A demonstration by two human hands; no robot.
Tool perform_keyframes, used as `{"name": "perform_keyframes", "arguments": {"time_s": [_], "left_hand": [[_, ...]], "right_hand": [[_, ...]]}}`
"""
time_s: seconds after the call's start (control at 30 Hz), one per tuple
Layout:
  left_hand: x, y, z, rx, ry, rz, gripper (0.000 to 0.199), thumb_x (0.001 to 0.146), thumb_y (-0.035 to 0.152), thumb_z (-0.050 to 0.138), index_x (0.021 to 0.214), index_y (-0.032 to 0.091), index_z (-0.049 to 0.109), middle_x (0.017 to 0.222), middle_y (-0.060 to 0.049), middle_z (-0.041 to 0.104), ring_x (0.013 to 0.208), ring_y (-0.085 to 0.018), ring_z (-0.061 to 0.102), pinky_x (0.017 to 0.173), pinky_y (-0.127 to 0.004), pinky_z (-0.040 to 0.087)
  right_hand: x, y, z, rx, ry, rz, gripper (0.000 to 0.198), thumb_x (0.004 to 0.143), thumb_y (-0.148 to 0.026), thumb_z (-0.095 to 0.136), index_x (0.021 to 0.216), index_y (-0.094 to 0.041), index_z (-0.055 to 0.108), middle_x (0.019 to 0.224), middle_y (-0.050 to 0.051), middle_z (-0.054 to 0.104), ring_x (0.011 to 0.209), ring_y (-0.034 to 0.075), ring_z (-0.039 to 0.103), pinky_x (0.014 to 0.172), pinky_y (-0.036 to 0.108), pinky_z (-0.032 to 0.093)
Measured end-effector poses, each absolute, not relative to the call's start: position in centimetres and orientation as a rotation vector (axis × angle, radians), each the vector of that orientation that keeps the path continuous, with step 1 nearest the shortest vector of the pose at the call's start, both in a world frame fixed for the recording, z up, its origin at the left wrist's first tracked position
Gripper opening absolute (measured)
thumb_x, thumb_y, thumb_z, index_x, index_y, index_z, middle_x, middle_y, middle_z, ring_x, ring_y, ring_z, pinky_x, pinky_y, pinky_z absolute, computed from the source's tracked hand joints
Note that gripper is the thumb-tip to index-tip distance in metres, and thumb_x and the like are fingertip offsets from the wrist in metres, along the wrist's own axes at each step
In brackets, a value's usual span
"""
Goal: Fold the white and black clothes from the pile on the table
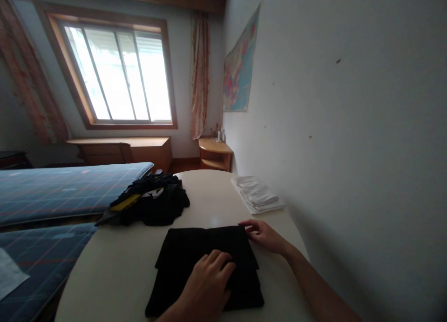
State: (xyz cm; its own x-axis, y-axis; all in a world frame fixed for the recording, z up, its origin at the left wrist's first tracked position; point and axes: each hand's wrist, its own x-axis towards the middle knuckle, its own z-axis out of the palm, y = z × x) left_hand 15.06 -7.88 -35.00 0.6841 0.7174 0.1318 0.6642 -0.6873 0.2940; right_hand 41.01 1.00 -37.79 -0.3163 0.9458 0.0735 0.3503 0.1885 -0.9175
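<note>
A folded black garment (pixel 206 243) lies flat on the round cream table (pixel 118 266), its upper part forming a flap over the lower layers. On top of it rests my left hand (pixel 211 278), fingers loosely bent and touching the cloth. At the garment's far right corner is my right hand (pixel 261 234), its fingers and thumb closed around the edge. What lies under the left palm is hidden.
A heap of dark clothes (pixel 164 203) sits at the table's far left edge. Folded white cloth (pixel 257 195) lies at the far right, near the wall (pixel 366 150). Plaid-covered mattresses (pixel 70 191) stand to the left. Beyond are a desk (pixel 150 147) and a corner shelf (pixel 214 146).
</note>
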Motion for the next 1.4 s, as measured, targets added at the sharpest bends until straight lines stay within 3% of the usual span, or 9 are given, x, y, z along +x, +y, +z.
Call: {"name": "perform_keyframes", "arguments": {"time_s": [0.13, 0.27, 0.43, 0.53, 0.7, 0.93, 1.17, 1.3, 1.4], "left_hand": [[13.0, -8.2, -36.1, 2.73, 1.155, 0.394, 0.075, 0.071, 0.015, 0.062, 0.144, 0.026, 0.046, 0.152, -0.007, 0.046, 0.135, -0.031, 0.046, 0.109, -0.044, 0.042], [8.9, -8.4, -36.3, 2.819, 1.203, 0.452, 0.093, 0.066, 0.022, 0.068, 0.152, 0.029, 0.033, 0.16, -0.006, 0.033, 0.143, -0.036, 0.035, 0.115, -0.052, 0.035], [3.7, -8.4, -36.3, 2.948, 1.248, 0.492, 0.094, 0.07, 0.02, 0.066, 0.154, 0.032, 0.027, 0.159, -0.002, 0.035, 0.145, -0.035, 0.032, 0.116, -0.055, 0.033], [1.7, -8.3, -36.1, 2.989, 1.227, 0.443, 0.086, 0.073, 0.017, 0.062, 0.152, 0.032, 0.032, 0.156, 0.0, 0.04, 0.143, -0.031, 0.036, 0.115, -0.052, 0.037], [0.5, -8.5, -35.8, 2.946, 1.171, 0.393, 0.086, 0.069, 0.012, 0.061, 0.15, 0.033, 0.037, 0.155, 0.0, 0.043, 0.141, -0.031, 0.039, 0.113, -0.052, 0.04], [0.1, -8.4, -36.9, 2.875, 1.144, 0.577, 0.101, 0.056, -0.001, 0.047, 0.151, 0.03, 0.032, 0.149, -0.001, 0.049, 0.136, -0.025, 0.046, 0.11, -0.042, 0.047], [-1.1, -8.1, -37.8, 2.967, 1.062, 0.886, 0.071, 0.061, -0.005, 0.04, 0.122, 0.026, 0.057, 0.117, -0.004, 0.066, 0.112, -0.021, 0.059, 0.1, -0.036, 0.049], [-0.9, -9.2, -36.7, 2.942, 0.986, 0.665, 0.063, 0.058, 0.001, 0.049, 0.115, 0.025, 0.059, 0.108, -0.004, 0.066, 0.1, -0.023, 0.06, 0.099, -0.042, 0.046], [0.0, -9.5, -35.2, 2.869, 0.934, 0.559, 0.038, 0.072, 0.016, 0.06, 0.11, 0.025, 0.061, 0.101, -0.004, 0.066, 0.094, -0.023, 0.061, 0.093, -0.04, 0.048]], "right_hand": [[40.5, -1.9, -35.8, -1.226, -1.925, 0.71, 0.041, 0.079, -0.018, 0.056, 0.115, -0.027, 0.072, 0.131, 0.008, 0.063, 0.126, 0.027, 0.054, 0.109, 0.048, 0.041], [38.5, -6.5, -33.6, -1.152, -2.179, 0.544, 0.038, 0.088, -0.027, 0.059, 0.125, -0.031, 0.067, 0.138, 0.007, 0.059, 0.138, 0.027, 0.043, 0.116, 0.049, 0.033], [35.3, -9.9, -33.2, -1.132, -2.498, 0.465, 0.078, 0.074, -0.035, 0.076, 0.147, -0.03, 0.046, 0.149, 0.006, 0.05, 0.142, 0.032, 0.037, 0.121, 0.054, 0.019], [34.1, -9.9, -33.8, -1.213, -2.563, 0.395, 0.078, 0.073, -0.033, 0.076, 0.145, -0.028, 0.048, 0.147, 0.006, 0.052, 0.135, 0.032, 0.045, 0.119, 0.052, 0.025], [33.3, -9.4, -34.7, -1.235, -2.451, 0.287, 0.038, 0.085, -0.019, 0.062, 0.122, -0.025, 0.065, 0.126, 0.006, 0.067, 0.116, 0.025, 0.059, 0.105, 0.043, 0.045], [33.2, -9.7, -34.9, -1.182, -2.275, 0.173, 0.023, 0.091, -0.014, 0.055, 0.111, -0.021, 0.062, 0.116, 0.008, 0.069, 0.109, 0.023, 0.062, 0.097, 0.04, 0.05], [33.9, -10.8, -35.5, -1.047, -2.448, 0.058, 0.029, 0.089, -0.018, 0.06, 0.117, -0.022, 0.062, 0.118, 0.007, 0.069, 0.107, 0.023, 0.062, 0.096, 0.039, 0.049], [34.1, -11.2, -36.2, -1.146, -2.566, 0.219, 0.033, 0.081, -0.03, 0.073, 0.112, -0.025, 0.067, 0.118, 0.004, 0.068, 0.106, 0.024, 0.061, 0.095, 0.038, 0.048], [33.4, -11.2, -35.3, -1.251, -2.569, 0.252, 0.032, 0.08, -0.049, 0.073, 0.101, -0.024, 0.07, 0.106, 0.005, 0.069, 0.101, 0.026, 0.061, 0.092, 0.039, 0.047]]}}
